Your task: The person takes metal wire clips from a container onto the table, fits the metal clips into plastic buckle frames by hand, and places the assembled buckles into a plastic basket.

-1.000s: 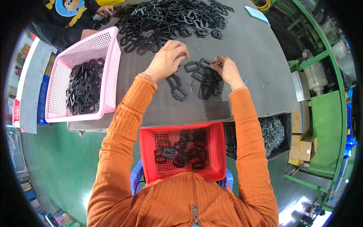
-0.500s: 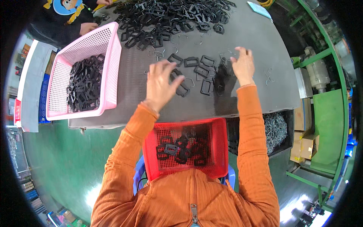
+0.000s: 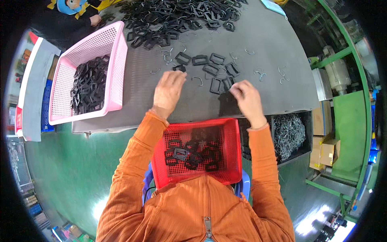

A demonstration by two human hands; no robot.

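My left hand (image 3: 168, 90) is over the grey table with its fingers curled and close together on a black plastic buckle (image 3: 180, 68), partly hidden by the fingertips. My right hand (image 3: 247, 99) pinches the edge of another black rectangular buckle (image 3: 228, 83), thumb against fingers. Between the hands lie several more flat black buckles, one of them an open frame (image 3: 216, 85) beside the pinched one. Bent metal wire hooks lie scattered around them, including a hook (image 3: 198, 80) between my hands and a bluish hook (image 3: 262, 76) farther right.
A large heap of black buckles (image 3: 177, 18) covers the table's far side. A pink basket (image 3: 117, 76) of black parts stands at the left; a red basket (image 3: 238, 153) with buckles is at my lap. Wire hooks (image 3: 289, 135) fill a dark crate. Another person's hand (image 3: 95, 20) shows far left.
My right hand has come down and left, closing on a buckle. My left hand's spread fingers have drawn together. Some buckles and hooks between the hands have shifted.
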